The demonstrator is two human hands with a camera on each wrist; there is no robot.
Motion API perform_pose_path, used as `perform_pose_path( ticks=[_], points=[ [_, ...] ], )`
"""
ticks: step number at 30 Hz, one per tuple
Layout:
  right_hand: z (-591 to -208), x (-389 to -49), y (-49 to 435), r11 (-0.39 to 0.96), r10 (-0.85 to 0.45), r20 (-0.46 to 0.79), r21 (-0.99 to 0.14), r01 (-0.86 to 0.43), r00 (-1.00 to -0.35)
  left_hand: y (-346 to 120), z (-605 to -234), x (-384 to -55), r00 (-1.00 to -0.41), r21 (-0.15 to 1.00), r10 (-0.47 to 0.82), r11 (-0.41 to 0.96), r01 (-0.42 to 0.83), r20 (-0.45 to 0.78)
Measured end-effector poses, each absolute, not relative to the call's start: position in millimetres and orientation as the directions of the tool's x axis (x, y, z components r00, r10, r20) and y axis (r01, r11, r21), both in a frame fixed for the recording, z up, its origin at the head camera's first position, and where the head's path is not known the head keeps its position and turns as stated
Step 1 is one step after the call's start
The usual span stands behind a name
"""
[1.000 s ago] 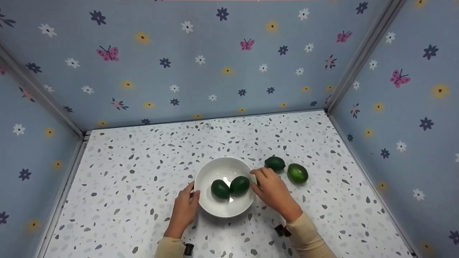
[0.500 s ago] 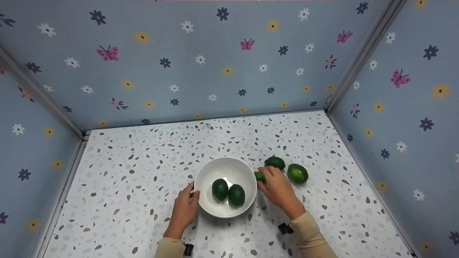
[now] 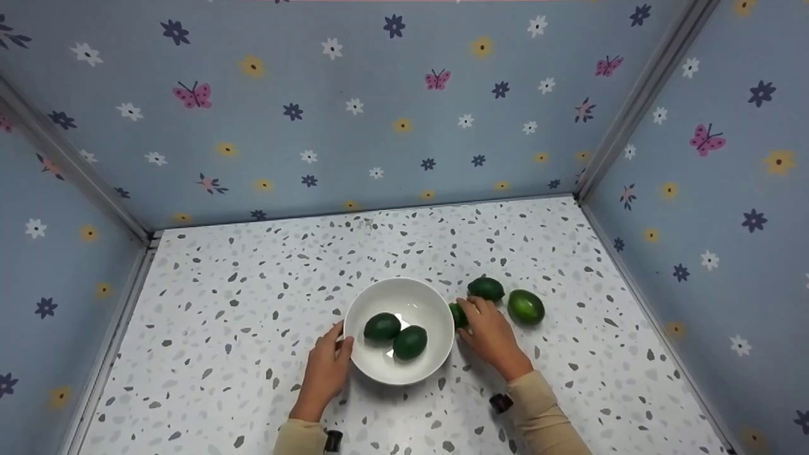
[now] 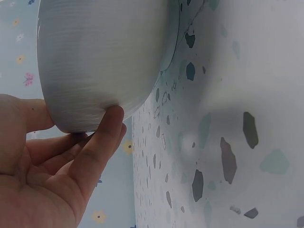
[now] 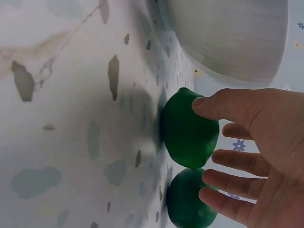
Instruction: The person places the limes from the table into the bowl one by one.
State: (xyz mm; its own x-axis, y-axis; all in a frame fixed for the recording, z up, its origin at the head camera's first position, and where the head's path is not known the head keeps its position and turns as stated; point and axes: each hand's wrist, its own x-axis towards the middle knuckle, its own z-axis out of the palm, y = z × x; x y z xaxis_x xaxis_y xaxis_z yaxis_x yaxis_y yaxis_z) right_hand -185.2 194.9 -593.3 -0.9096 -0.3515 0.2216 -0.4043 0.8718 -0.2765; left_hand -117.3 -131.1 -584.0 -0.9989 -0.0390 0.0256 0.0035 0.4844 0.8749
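Note:
A white bowl (image 3: 404, 373) stands on the speckled table, with two dark green limes (image 3: 382, 327) lying inside against each other. My left hand (image 3: 326, 368) holds the bowl's left side; in the left wrist view the thumb is at the rim and the fingers (image 4: 111, 121) press the outer wall. Just right of the bowl, my right hand (image 3: 490, 332) is on a green lime (image 5: 187, 128), thumb on its near side and fingers around the far side. That lime rests on the table and is partly covered by the hand in the head view.
Behind the right hand lies another lime (image 3: 486, 289), and a lighter green one (image 3: 526, 307) sits to its right. Blue flowered panels (image 3: 373, 126) wall the table at the back and both sides.
My right hand has shifted from the bowl's right rim to the lime beside it. The two limes in the bowl have rolled to the left. The left hand stays at the bowl.

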Motion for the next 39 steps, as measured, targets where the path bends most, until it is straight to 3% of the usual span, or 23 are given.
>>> perform_pose_path(
  ticks=[6,20,30,39],
  points=[
    [-602.7,-186.7,196.6,0.868,-0.353,0.252,-0.272,-0.416,-0.901,-130.2,-584.4,-117.7,-0.999,0.878,-0.04,0.479,0.009,0.032],
    [-602.4,-187.9,196.8,0.844,-0.278,0.207,-0.413,-0.342,-0.938,-130.8,-583.0,-118.1,-0.999,0.879,-0.037,0.476,-0.002,0.018],
    [-577.6,-184.9,199.5,0.812,-0.329,0.401,-0.342,-0.473,-0.855,-131.2,-582.9,-118.4,-0.999,0.873,-0.041,0.487,-0.017,0.004],
    [-551.6,-182.2,195.3,0.82,-0.312,0.449,-0.317,-0.476,-0.838,-130.2,-582.8,-118.1,-0.998,0.875,-0.032,0.483,0.03,0.051]
  ],
)
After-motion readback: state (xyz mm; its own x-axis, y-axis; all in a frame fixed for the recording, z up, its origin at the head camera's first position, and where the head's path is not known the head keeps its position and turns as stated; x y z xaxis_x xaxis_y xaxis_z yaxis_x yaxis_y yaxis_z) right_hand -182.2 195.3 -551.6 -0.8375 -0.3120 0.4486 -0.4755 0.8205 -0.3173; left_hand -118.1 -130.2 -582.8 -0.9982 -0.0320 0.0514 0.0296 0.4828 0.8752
